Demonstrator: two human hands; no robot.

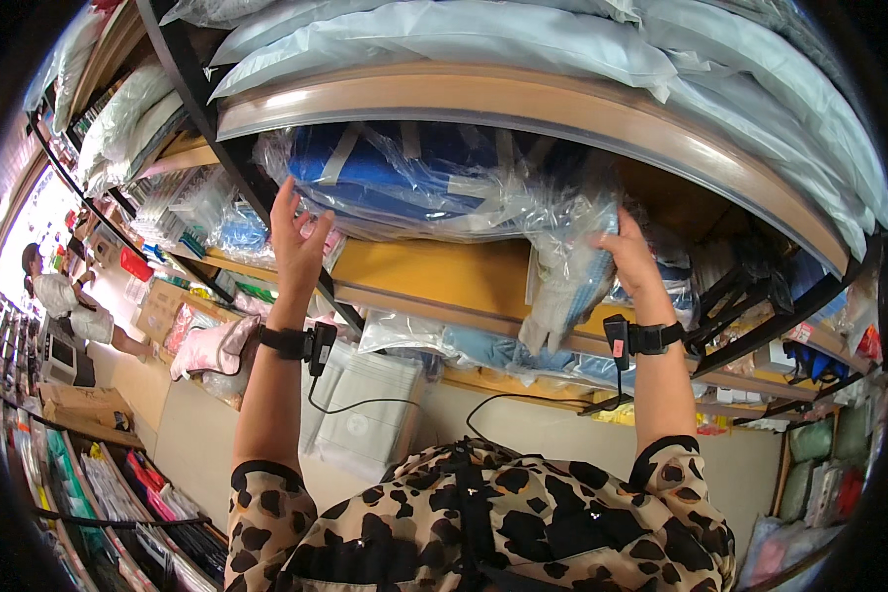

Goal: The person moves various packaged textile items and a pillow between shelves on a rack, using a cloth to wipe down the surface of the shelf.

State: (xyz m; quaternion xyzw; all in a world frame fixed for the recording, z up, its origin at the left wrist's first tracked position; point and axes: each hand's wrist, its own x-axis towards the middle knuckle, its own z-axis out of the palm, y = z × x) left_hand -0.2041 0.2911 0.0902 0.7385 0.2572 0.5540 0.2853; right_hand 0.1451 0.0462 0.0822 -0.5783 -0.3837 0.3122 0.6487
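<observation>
crowded shop aisle, shelving on several sides; white padded packages (444,44) along upper shelf (444,87). beneath it, above yellowish lower shelf (434,271), long blue bundle (385,183) in clear plastic, lying lengthwise. left hand (301,242) at bundle's left end, fingers spread and released. right hand (636,259) at loose clear wrap (567,227) hanging by the right end, thumb against it; cannot tell whether clenched. farther down, pale flat packages (365,414); to their left, pink cushion (212,350).
</observation>
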